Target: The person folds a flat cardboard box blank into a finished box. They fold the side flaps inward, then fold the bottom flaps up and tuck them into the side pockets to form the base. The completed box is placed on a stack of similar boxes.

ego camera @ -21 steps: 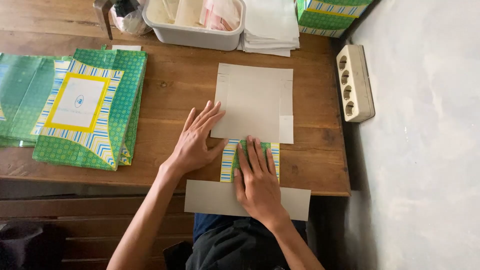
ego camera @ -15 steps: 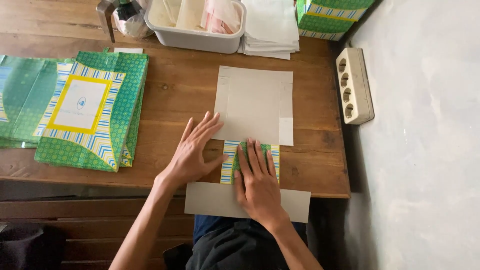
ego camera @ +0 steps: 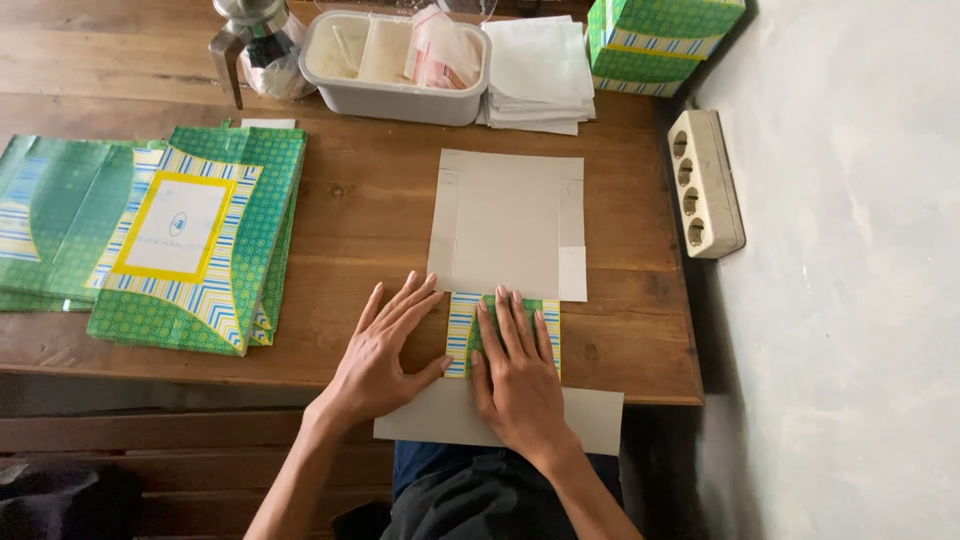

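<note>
Cardboard sheet (ego camera: 505, 225), grey side up, lies flat near the table's (ego camera: 350, 220) front right corner, its near end hanging over the front edge above my lap. A striped yellow, blue and green flap (ego camera: 462, 330) is folded back over the sheet at that front edge. My right hand (ego camera: 515, 375) lies flat on the flap, fingers spread and straight, palm pressing down; it grips nothing, it only pins the fold. My left hand (ego camera: 385, 345) rests open just beside it, fingertips at the flap's left edge and thumb reaching toward the right hand, also clasping nothing. Against the frames from a moment ago, both hands sit in nearly the same place; the left fingers have only closed up slightly toward the flap, so I judge the crease is being held and rubbed down rather than newly folded. Printed green sheets (ego camera: 190, 240) lie stacked toward the table's left edge. At the back edge stand a grey tub (ego camera: 395, 85), a white paper pile (ego camera: 535, 75) and green boxes (ego camera: 655, 40). A power strip (ego camera: 705, 180) lies along the right edge.
</note>
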